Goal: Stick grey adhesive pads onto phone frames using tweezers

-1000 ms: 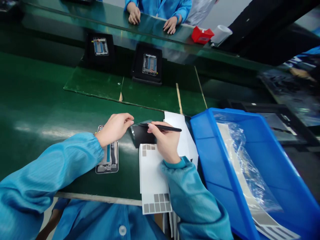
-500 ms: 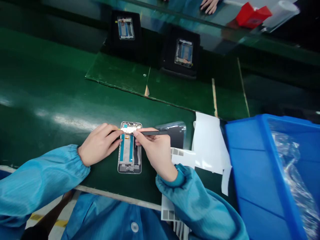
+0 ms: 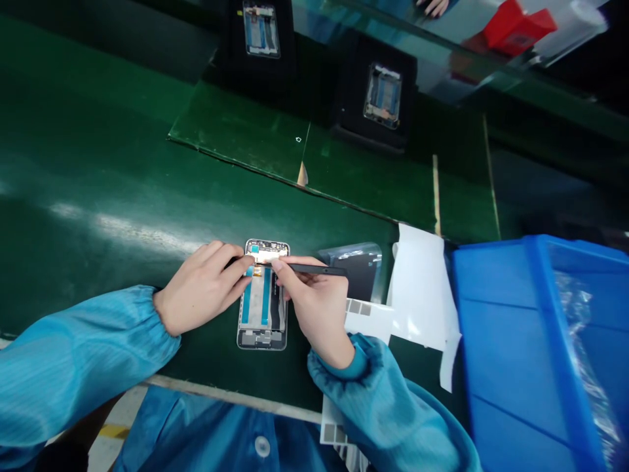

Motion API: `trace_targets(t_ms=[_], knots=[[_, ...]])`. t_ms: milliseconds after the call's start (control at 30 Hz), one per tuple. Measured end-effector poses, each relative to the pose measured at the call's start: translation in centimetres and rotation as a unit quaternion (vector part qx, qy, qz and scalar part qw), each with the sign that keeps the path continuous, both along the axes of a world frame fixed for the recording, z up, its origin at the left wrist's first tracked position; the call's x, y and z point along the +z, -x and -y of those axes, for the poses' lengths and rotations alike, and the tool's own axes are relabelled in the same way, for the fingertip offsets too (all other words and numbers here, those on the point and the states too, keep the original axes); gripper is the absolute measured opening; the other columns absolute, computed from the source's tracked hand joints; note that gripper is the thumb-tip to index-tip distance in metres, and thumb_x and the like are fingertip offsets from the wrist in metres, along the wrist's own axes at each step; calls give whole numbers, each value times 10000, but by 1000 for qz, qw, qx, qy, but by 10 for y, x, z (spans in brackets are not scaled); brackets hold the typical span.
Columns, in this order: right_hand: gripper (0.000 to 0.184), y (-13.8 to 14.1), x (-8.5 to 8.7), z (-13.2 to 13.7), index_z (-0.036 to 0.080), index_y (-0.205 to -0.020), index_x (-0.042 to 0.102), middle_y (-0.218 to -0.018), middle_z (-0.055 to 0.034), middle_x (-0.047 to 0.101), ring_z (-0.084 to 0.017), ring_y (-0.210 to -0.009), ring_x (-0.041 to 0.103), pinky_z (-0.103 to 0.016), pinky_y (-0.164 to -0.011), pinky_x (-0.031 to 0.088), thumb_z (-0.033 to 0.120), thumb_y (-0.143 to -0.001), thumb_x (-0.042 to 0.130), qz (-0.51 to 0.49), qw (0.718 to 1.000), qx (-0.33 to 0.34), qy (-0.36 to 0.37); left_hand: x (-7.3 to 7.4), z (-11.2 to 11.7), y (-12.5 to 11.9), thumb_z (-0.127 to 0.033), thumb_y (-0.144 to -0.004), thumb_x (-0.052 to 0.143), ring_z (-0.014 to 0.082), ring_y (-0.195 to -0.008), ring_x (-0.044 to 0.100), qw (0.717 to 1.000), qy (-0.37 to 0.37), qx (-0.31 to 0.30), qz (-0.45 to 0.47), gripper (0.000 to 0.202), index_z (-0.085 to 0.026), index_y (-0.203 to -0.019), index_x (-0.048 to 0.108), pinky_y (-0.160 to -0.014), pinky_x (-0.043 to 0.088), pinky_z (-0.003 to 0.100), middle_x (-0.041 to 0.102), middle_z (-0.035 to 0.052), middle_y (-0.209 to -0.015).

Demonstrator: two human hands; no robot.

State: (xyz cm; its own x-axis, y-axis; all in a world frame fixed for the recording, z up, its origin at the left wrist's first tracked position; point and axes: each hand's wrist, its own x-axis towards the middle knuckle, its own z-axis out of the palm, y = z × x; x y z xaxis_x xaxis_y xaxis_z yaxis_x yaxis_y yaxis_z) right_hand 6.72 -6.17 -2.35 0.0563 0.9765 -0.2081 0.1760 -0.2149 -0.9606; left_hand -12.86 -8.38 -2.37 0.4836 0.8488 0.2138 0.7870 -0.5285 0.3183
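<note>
An opened phone [image 3: 257,309] lies face down on the green table, its inner parts and blue strips showing. My left hand [image 3: 204,288] is closed at the phone's upper left edge, with finger and thumb tips gripping there. In my right hand [image 3: 318,305] is a pair of black tweezers [image 3: 322,269], held almost level. Their tip reaches the phone's upper part, just below the white-covered board, close to my left fingertips. My fingers partly hide the point of contact.
A dark film piece [image 3: 356,269] and white sticker sheets [image 3: 417,288] lie to the right, beside a blue bin [image 3: 506,314] with clear plastic inside. Two more opened phones [image 3: 262,29] [image 3: 383,96] rest on black pads. A red box [image 3: 518,27] and another person's hand [image 3: 435,6] are at the back.
The view has shifted slightly, so the phone and the things around it appear further right. Both hands stay at the phone's upper part, the tweezers still in my right hand.
</note>
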Motion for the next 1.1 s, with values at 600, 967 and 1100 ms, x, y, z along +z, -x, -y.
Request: trace_targets(t_ms=[600, 967, 1100], knots=[[160, 1, 1, 0, 188, -822, 760, -734, -27, 759, -162, -607, 694, -271, -529, 557, 337, -773, 794, 3, 1000, 8, 6, 3, -1, -1, -222, -959, 540, 269, -953, 570, 1000, -25, -6, -12, 287, -94, -1204, 617, -802, 539, 427, 634, 134, -1108], [157, -1, -1, 1, 192, -830, 756, -759, -38, 759, -184, -647, 715, -282, -538, 578, 343, -791, 775, 27, 999, 25, -14, 8, 4, -2, -281, -993, 486, 278, -953, 551, 993, -45, -20, -111, 351, -138, -1297, 587, -741, 493, 409, 619, 136, -1180], [157, -7, 13, 0, 197, -862, 763, -803, -40, 759, -170, -634, 706, -274, -522, 586, 339, -795, 773, 58, 997, 13, -51, 14, 6, -6, -210, -965, 500, 278, -952, 550, 979, -53, -39, -191, 389, -125, -1339, 569, -730, 465, 408, 604, 134, -1241]])
